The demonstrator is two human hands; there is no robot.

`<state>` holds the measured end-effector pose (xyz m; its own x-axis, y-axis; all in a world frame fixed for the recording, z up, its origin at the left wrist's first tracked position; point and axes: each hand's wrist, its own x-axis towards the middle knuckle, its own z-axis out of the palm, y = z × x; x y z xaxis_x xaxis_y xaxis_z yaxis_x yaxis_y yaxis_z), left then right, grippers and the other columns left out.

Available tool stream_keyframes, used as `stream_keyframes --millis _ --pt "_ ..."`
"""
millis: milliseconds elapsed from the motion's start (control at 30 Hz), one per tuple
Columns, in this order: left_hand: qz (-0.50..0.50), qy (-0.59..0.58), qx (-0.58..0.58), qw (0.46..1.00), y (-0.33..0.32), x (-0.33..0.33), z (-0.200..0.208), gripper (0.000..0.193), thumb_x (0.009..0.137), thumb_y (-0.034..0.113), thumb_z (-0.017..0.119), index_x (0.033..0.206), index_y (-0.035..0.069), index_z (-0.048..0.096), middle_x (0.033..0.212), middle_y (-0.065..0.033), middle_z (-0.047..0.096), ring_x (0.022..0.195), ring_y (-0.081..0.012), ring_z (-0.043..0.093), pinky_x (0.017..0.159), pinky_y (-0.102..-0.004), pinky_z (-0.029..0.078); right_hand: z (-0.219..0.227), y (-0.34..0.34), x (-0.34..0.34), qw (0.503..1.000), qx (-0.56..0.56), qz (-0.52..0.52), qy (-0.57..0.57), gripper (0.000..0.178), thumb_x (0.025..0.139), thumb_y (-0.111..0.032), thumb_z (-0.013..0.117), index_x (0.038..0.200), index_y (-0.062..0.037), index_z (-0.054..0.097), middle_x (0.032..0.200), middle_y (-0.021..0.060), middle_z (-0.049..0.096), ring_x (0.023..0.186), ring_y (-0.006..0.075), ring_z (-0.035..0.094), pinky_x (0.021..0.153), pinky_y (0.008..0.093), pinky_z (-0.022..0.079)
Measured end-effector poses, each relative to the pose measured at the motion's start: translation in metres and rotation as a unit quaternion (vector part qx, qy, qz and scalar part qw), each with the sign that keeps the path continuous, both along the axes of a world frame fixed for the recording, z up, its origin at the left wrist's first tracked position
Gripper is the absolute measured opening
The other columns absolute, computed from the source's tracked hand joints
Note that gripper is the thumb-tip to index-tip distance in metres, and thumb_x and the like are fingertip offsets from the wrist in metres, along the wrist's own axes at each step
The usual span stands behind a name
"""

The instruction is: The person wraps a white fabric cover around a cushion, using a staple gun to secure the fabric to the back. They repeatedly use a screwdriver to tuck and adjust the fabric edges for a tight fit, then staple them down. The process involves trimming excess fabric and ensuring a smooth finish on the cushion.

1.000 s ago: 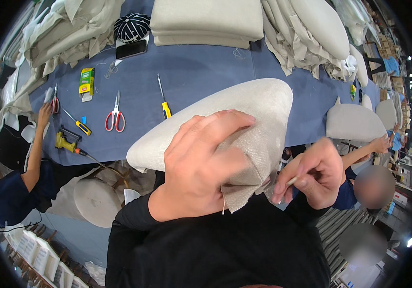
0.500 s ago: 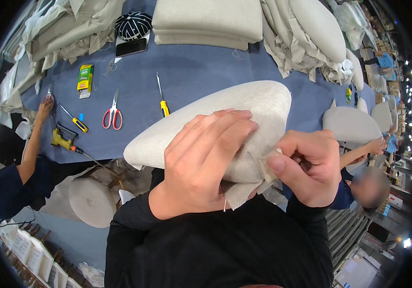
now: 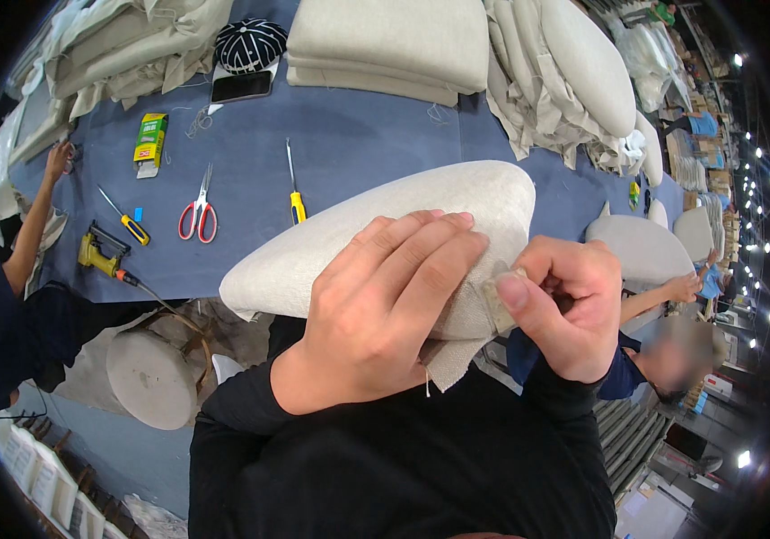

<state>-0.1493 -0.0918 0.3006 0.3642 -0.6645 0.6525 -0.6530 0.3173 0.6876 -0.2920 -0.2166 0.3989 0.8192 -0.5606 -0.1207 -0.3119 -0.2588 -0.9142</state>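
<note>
- The cushion [image 3: 385,234] is held above the tabletop's [image 3: 376,144] near edge.
- Scissors [image 3: 199,213] lie left of the screwdriver [image 3: 295,193].
- Stacked cushions [image 3: 394,45] lie behind both.

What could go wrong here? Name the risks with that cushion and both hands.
1. The left hand presses the fabric-covered cushion held in the air, off the blue table; it could slip or tilt.
2. The right hand pinches a small clear piece at the fabric edge, close to the left fingers; a slip might nick them.
3. The loose edge may pucker if pulled unevenly.
</note>
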Motion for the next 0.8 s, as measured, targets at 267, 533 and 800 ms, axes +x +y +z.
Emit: stream_keyframes --millis 267,533,800 --pt "-0.001 0.004 0.000 1.000 -0.001 0.003 0.002 0.060 0.070 0.015 0.091 0.122 -0.006 0.069 0.119 -0.0241 0.075 0.104 -0.0406 0.075 0.091 -0.0445 0.060 0.002 0.003 0.007 1.000 0.014 -0.020 0.007 0.025 0.096 -0.006 0.078 0.076 0.0004 0.066 0.059 -0.0061 0.055 0.055 -0.0024 0.044 0.049 0.0204 0.029" --pt "-0.005 -0.008 0.004 1.000 -0.002 0.003 -0.005 0.063 0.068 0.017 0.093 0.123 -0.005 0.069 0.119 -0.0248 0.074 0.105 -0.0406 0.075 0.092 -0.0443 0.061 0.004 0.004 0.005 0.999 -0.023 -0.020 0.030 0.025 0.094 -0.007 0.081 0.075 0.0004 0.066 0.060 -0.0037 0.058 0.056 -0.0009 0.046 0.050 0.0210 0.032" --pt "0.056 0.115 0.026 0.991 -0.015 0.041 -0.002 0.088 0.087 0.014 0.086 0.158 -0.002 0.037 0.126 -0.0221 0.072 0.110 -0.0279 0.074 0.096 -0.0368 0.057 -0.125 -0.045 -0.020 0.908 0.181 0.006 -0.377 0.038 0.101 -0.029 0.061 0.071 -0.0102 0.047 0.054 -0.0025 0.040 0.043 0.0132 0.033 0.046 0.0310 0.026"
